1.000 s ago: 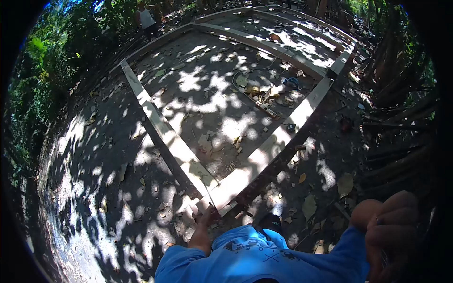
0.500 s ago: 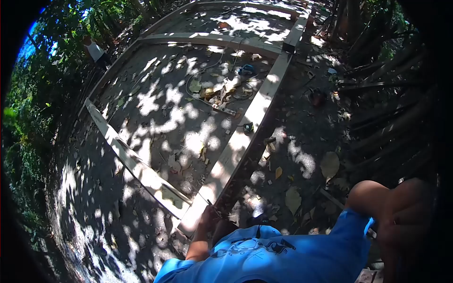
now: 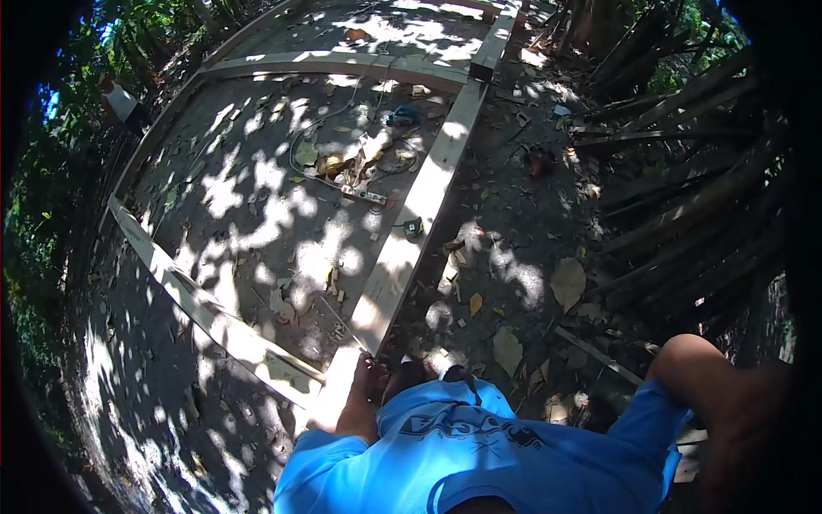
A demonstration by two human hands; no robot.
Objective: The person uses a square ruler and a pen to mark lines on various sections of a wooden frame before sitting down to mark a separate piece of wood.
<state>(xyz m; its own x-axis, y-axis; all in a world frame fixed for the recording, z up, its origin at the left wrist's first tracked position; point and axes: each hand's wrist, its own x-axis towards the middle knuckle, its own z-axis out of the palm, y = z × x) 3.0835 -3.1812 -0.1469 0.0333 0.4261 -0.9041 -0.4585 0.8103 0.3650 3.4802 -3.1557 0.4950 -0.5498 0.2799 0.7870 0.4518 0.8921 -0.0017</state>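
My left hand (image 3: 370, 375) is closed at the near end of a long pale wooden beam (image 3: 425, 190), beside its right edge. A thin straight strip (image 3: 342, 324) reaches from the fingers up across the beam; the shade hides its kind. My right arm (image 3: 698, 368) is bent at the far right, with the forearm running into darkness, and the right hand itself does not show. On the beam farther up sits a small dark tape measure (image 3: 413, 228). A second board (image 3: 210, 310) joins the beam near my left hand.
Inside the wooden frame lie a power strip (image 3: 364, 195), a cable and a blue power tool (image 3: 402, 116). A dark reddish object (image 3: 538, 161) lies right of the beam. Stacked trunks (image 3: 685, 214) line the right. Another person (image 3: 120, 101) is at the far left.
The view has shifted, so the frame appears farther left and slightly up. The thin strip now shows stretching from my left hand over the beam. My right elbow is still bent.
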